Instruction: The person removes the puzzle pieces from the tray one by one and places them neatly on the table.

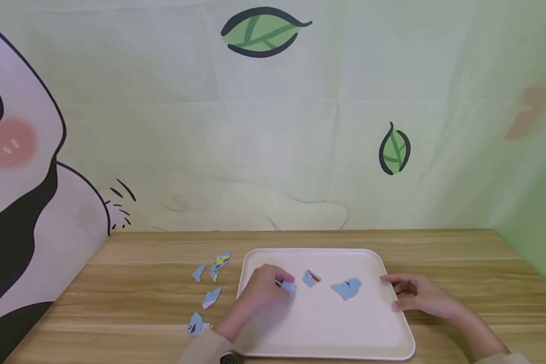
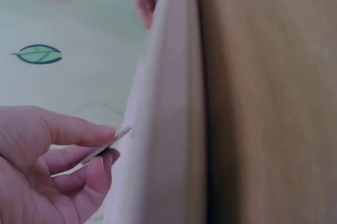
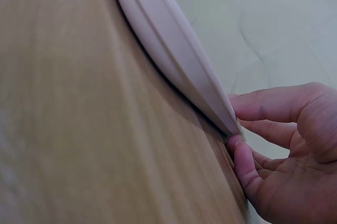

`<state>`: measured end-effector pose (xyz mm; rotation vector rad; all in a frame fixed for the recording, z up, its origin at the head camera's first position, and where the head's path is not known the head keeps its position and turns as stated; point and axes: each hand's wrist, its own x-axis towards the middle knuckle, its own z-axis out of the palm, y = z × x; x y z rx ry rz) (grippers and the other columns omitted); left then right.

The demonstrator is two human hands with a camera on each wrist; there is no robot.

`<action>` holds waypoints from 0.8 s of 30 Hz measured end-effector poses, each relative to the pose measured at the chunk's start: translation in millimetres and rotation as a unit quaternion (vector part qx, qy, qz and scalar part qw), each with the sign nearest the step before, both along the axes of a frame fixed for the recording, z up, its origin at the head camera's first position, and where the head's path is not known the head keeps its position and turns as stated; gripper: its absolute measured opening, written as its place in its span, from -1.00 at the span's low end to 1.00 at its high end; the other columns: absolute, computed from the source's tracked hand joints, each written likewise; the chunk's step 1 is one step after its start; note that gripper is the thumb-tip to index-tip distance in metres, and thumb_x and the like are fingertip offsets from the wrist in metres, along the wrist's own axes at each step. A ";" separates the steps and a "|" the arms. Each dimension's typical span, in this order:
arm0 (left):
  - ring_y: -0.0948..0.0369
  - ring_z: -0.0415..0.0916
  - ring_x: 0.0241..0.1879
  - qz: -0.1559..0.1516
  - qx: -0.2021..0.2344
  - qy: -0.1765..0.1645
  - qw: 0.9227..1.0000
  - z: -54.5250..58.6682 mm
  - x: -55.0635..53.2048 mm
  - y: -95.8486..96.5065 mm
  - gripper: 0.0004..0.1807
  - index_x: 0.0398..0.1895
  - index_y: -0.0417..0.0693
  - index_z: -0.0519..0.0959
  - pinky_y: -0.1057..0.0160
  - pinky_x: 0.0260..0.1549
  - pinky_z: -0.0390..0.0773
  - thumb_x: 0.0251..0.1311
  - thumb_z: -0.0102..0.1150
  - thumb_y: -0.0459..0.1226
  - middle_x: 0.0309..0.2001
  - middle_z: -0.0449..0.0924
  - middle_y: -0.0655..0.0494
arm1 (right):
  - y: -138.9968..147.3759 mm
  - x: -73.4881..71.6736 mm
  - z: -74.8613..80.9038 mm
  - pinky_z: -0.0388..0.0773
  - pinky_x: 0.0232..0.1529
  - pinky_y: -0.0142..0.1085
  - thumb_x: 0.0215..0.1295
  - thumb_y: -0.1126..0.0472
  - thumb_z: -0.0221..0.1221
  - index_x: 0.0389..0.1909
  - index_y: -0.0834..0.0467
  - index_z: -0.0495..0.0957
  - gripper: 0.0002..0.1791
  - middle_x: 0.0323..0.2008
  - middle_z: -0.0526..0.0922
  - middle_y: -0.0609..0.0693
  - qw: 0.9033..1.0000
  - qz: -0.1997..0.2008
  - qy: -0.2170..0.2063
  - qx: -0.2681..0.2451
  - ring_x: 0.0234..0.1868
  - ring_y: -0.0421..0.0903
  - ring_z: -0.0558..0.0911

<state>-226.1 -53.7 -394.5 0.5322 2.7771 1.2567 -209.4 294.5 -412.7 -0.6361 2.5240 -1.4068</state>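
My left hand is over the left part of a white tray, pinching a light-blue puzzle piece between thumb and fingers. In the left wrist view that thin flat piece appears edge-on and tilted. Two irregular pieces lie on the tray: a small blue one with a red stripe and a larger blue one. At the tray's right rim, my right hand grips the edge. The right wrist view shows its thumb and fingers at the rim.
On the wooden table, left of the tray, lie several more pieces, among them a yellow-patterned one, a pale one and a blue one. A cloth backdrop with printed leaves and a panda stands behind.
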 end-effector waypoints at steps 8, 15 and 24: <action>0.26 0.47 -0.39 -0.004 0.124 -0.096 0.988 13.3 3.0 -25.7 -0.68 -0.17 -0.32 0.59 0.30 -0.41 0.56 -0.09 0.14 -0.48 -0.27 0.58 -0.04 | -0.6 0.2 0.6 0.43 -0.32 -0.45 -0.01 0.32 0.27 0.08 0.54 0.30 -0.36 -0.28 0.49 0.10 1.000 0.001 -0.004 -0.004 -0.29 -0.31 0.44; 0.23 0.48 -0.34 0.025 0.157 -0.132 0.978 18.2 9.8 -50.9 -0.67 -0.10 -0.29 0.56 0.25 -0.32 0.57 -0.02 0.14 -0.47 -0.22 0.54 -0.01 | -0.4 0.2 -0.1 0.42 -0.33 -0.45 -0.01 0.32 0.28 0.08 0.53 0.31 -0.37 -0.28 0.50 0.11 1.000 0.001 0.002 -0.001 -0.29 -0.32 0.44; 0.19 0.48 -0.29 0.039 0.166 -0.120 0.978 16.4 16.5 -83.3 -0.66 -0.07 -0.35 0.52 0.18 -0.30 0.57 0.00 0.11 -0.49 -0.16 0.54 -0.08 | -1.2 1.4 -0.2 0.42 -0.33 -0.45 -0.01 0.32 0.27 0.08 0.52 0.32 -0.37 -0.27 0.51 0.12 1.000 -0.001 0.002 0.000 -0.29 -0.32 0.45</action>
